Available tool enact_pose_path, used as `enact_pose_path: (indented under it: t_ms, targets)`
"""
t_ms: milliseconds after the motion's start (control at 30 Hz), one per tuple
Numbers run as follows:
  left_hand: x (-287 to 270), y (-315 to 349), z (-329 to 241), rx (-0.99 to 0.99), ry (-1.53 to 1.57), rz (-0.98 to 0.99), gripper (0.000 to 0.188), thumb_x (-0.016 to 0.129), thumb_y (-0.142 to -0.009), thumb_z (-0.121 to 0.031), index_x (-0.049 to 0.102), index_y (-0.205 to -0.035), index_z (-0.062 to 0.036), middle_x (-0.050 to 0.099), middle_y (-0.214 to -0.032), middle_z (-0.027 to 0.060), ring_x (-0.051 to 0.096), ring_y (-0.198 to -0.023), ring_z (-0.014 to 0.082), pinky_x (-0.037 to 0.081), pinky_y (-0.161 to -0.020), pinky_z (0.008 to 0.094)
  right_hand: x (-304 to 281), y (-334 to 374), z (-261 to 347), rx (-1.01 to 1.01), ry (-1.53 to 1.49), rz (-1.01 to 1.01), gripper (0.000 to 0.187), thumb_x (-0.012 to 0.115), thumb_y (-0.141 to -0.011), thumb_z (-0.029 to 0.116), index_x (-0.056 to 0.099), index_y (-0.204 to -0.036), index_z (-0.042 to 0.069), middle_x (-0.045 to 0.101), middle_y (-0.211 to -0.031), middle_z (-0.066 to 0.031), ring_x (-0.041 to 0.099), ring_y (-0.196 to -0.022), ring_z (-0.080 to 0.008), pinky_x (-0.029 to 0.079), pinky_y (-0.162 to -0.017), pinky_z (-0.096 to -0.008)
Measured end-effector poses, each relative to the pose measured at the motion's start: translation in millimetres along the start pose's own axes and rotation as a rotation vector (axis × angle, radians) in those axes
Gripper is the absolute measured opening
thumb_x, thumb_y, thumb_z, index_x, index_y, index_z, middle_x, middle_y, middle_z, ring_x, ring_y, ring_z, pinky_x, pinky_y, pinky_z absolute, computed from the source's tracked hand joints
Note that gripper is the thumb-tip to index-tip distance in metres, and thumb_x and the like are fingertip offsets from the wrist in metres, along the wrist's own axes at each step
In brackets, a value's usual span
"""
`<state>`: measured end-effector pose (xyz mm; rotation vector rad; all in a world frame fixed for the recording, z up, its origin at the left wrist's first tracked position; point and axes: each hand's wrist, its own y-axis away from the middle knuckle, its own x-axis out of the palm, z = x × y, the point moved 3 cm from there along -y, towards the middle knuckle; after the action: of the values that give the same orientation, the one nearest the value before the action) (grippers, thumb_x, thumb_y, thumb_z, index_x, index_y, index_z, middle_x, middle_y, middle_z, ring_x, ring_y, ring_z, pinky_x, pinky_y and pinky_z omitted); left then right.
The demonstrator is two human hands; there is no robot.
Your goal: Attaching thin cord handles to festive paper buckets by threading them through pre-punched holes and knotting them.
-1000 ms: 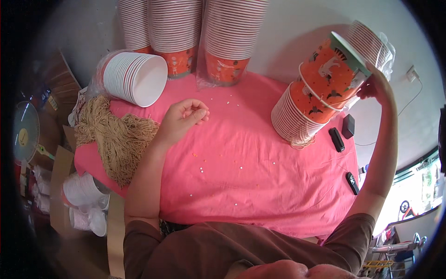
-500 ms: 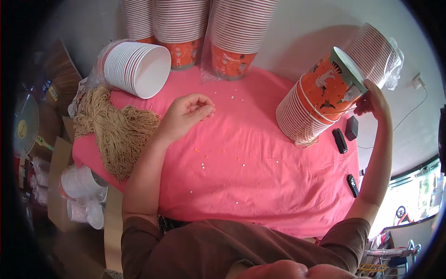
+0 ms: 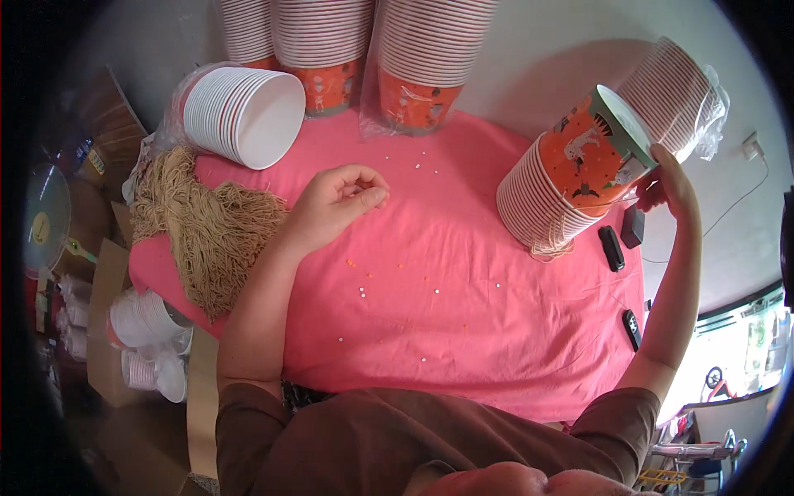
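My right hand [image 3: 668,188] grips the lower edge of an orange paper bucket [image 3: 589,153] with a green base and animal prints. The bucket sits upside down on the end of a leaning stack of white-rimmed buckets [image 3: 529,198], at the right of the pink-covered table. A thin tan cord [image 3: 552,245] hangs in loops beside the stack and runs toward my right fingers. Over the middle left of the table, my left hand [image 3: 343,202] is held with its fingers curled in and the thumb against them; nothing shows in it.
A bundle of tan cords [image 3: 207,231] lies at the left, below a tipped stack of white buckets [image 3: 248,116]. Tall bucket stacks [image 3: 430,50] stand along the wall. A black stapler-like object [image 3: 611,248] and small white bits [image 3: 361,293] lie on the pink cloth [image 3: 463,347].
The orange bucket has sunk further over the stack, closing the gap between the rims. My left hand has shifted slightly to the right.
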<state>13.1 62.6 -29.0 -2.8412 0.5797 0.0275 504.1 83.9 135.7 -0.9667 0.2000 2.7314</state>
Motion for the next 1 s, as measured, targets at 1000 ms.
enact_pose_path:
  t_ms: [1000]
  targets:
    - [-143,29,1,0.093,-1.099,-1.079,0.021,0.071,-0.082,-0.014,0.059,-0.098,-0.0059,0.065,-0.089,0.0131,0.065,-0.083,0.0339,0.051,-0.071,0.0450,284,119,105,-1.184,0.413,0.065,0.024,0.070,-0.086,0.026,0.063,-0.096,0.005,0.065,-0.078,-0.0134,0.065,-0.064,-0.0330,0.052,-0.055,-0.0425]
